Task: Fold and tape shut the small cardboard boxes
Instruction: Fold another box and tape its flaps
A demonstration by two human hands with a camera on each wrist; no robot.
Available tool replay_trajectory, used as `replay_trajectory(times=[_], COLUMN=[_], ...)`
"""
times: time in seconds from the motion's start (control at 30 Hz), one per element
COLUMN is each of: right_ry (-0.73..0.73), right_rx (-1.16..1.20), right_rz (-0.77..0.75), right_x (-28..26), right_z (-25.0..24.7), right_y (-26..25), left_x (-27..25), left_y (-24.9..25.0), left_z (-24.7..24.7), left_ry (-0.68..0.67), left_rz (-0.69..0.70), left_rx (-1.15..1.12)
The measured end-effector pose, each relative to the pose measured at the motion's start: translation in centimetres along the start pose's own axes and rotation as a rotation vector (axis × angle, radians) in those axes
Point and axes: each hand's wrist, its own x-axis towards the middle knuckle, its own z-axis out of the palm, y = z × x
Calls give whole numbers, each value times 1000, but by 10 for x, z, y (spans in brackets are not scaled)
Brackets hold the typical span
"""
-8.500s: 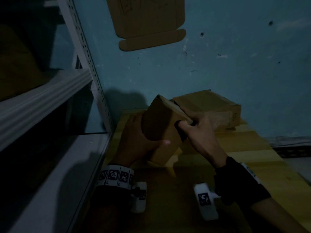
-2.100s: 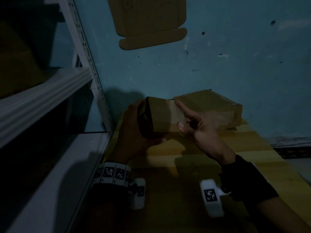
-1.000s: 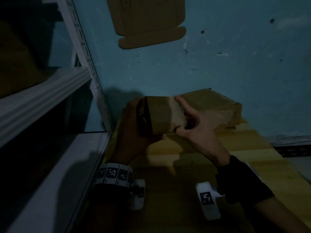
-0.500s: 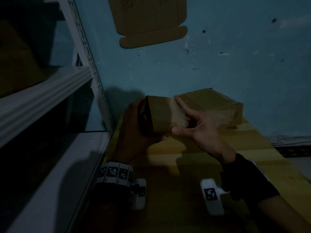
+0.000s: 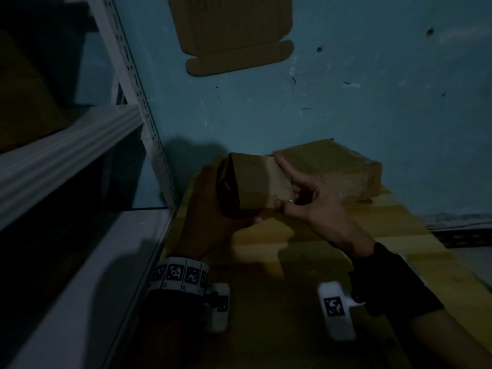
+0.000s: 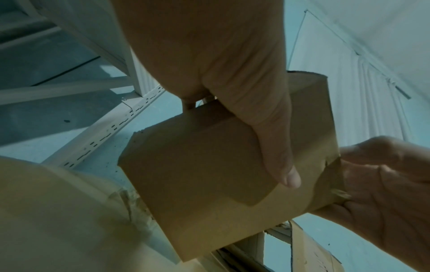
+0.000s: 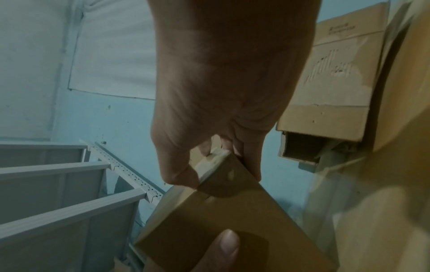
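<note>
The left hand (image 5: 210, 209) is mostly lost in shadow, and the wall cardboard (image 5: 234, 33) runs off the top edge.

A yellowish wooden-plank tabletop (image 5: 372, 235) fills the lower half of the head view, butting against the blue wall at 12 o'clock. A larger, worn brown cardboard box (image 5: 332, 169) lies directly on it at about 1 o'clock, close to the wall. At 9 o'clock, a white metal shelving rack (image 5: 80, 262) stands alongside the table's edge.
</note>
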Motion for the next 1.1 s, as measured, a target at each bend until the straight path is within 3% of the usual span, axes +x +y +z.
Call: replay_trajectory(times=[0.43, 0.7, 0.8, 0.9, 1.1], right_ry=[127, 57, 127, 240, 248], right_rx=[-93, 54, 82, -97, -437], right_rz=[47, 37, 61, 138, 221], right_x=[0, -1, 1, 2, 2], right_z=[8, 4, 4, 4, 9], right_y=[1, 1, 0, -1, 5], left_x=[3, 6, 3, 3, 1], left_y=[-1, 1, 4, 4, 4], left_z=[6, 1, 3, 3, 2], left_ry=[-22, 2, 34, 70, 73], left_rz=[35, 37, 42, 57, 55], left_rx=[53, 43, 52, 127, 203])
